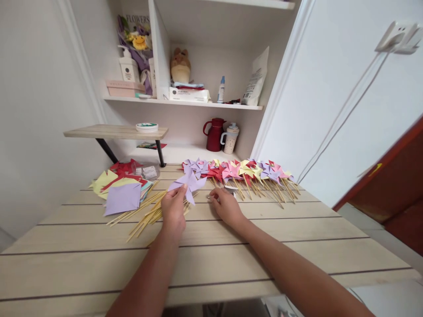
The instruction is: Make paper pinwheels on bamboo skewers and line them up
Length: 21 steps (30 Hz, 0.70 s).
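A left hand (pixel 172 210) pinches a purple paper pinwheel (pixel 189 182) above the bamboo sticks (pixel 145 214); the right hand (pixel 225 205), fingers curled, rests just right of them. Finished pinwheels (pixel 241 174) line the far side, unfolded paper squares (pixel 120 191) wait left.

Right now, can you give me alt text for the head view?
The left hand holds a purple paper pinwheel above bamboo sticks; the right hand rests on the wooden table before a row of finished pinwheels.
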Available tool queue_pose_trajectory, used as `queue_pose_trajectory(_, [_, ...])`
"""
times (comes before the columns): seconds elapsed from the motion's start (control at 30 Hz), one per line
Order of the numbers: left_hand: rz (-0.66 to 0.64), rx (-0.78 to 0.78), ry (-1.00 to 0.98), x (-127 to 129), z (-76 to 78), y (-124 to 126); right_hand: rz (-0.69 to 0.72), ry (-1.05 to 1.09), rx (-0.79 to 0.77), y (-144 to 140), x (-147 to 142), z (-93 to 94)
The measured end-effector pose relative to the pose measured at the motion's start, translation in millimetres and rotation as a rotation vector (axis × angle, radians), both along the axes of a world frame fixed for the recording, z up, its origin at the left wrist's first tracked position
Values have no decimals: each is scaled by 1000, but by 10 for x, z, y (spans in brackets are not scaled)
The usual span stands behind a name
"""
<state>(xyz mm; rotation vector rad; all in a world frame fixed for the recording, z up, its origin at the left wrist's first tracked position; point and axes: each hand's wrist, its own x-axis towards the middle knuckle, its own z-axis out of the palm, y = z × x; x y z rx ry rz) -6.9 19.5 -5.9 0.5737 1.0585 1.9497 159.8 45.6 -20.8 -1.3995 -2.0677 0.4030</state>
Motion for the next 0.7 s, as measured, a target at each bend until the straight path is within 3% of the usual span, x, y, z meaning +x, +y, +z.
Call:
queue_pose_trajectory(0.5, [-9,-22,-17,-6,-19,-5,-118,-104,-83,262,-149,-42])
queue_pose_trajectory(0.7, [-3,-25,-19,-33,-46,13,-43,-31,-162,258,-128,-51])
